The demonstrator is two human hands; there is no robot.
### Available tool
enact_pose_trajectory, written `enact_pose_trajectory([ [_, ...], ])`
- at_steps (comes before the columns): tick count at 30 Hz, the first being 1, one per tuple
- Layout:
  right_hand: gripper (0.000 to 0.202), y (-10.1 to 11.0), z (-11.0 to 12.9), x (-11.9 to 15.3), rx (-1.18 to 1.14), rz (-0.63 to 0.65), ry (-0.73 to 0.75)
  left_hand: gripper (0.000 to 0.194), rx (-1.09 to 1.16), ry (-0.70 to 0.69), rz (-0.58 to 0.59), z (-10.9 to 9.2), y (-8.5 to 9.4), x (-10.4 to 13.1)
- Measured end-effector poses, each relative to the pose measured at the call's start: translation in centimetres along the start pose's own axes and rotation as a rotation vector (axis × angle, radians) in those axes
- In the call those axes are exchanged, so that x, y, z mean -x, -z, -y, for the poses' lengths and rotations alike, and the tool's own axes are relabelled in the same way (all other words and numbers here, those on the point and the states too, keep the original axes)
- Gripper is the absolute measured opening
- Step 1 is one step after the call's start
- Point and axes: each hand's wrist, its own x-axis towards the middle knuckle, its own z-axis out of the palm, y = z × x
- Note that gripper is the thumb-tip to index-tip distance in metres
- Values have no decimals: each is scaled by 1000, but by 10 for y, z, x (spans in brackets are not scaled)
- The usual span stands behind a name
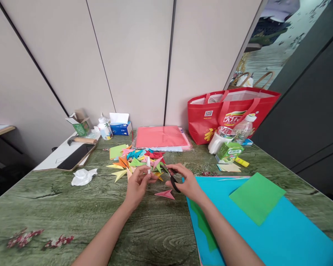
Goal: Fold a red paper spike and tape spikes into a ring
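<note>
My left hand (139, 181) is closed around a white roll of tape (148, 162), its narrow edge showing above the fingers. Black-handled scissors (174, 183) are in my right hand (186, 181), fingers through the handles, the blades pointing up and left toward the tape. Whether the blades touch anything, I cannot tell. Just beyond both hands lies a pile of folded paper pieces (123, 162) in orange, yellow, green, blue, red and pink. A single pink folded paper piece (165, 194) rests on the table between my wrists.
Large blue sheets (255, 214) with a green square (257, 198) lie on the right. Behind stand a red bag (202, 122), a plastic bottle (243, 129) and a green box (229, 152). Leftward are a crumpled tissue (84, 177), a phone (77, 156) and a hammer (83, 140).
</note>
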Motion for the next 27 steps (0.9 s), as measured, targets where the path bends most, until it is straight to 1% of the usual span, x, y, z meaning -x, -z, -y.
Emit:
enact_pose_trajectory([
  [2, 38, -1, 1, 1, 152, -44, 54, 18, -2, -10, -10, 0, 1, 0],
  [3, 37, -2, 1, 2, 186, -64, 63, 18, 0, -15, -15, 0, 1, -1],
  [5, 36, -3, 0, 2, 148, -60, 27, 17, 3, -26, -23, 0, 2, -1],
  [6, 36, -3, -1, 2, 72, -17, -22, 17, 4, -30, -25, 0, 2, -1],
  [7, 37, -2, -1, 2, -34, 57, -87, 16, 4, -34, -29, 0, 2, -1],
  [9, 42, 2, -1, 2, -286, 276, -224, 15, 6, -41, -35, 0, 2, -1],
  [11, 46, 7, 1, 3, -480, 483, -329, 12, 10, -47, -44, 0, 2, -1],
  [13, 45, 11, 4, 5, -574, 590, -395, 11, 15, -55, -55, -1, 2, -1],
  [17, 47, 13, 9, 7, -658, 669, -471, 10, 42, -58, -78, -1, 1, -1],
  [20, 50, 11, 11, 7, -697, 713, -505, 10, 55, -35, -41, 0, 1, -1],
  [22, 50, 9, 9, 7, -708, 718, -526, 10, 49, -11, -7, 0, 1, 0],
  [27, 51, 7, 1, 8, -710, 706, -543, 12, 34, 29, 35, 0, 2, 0],
])
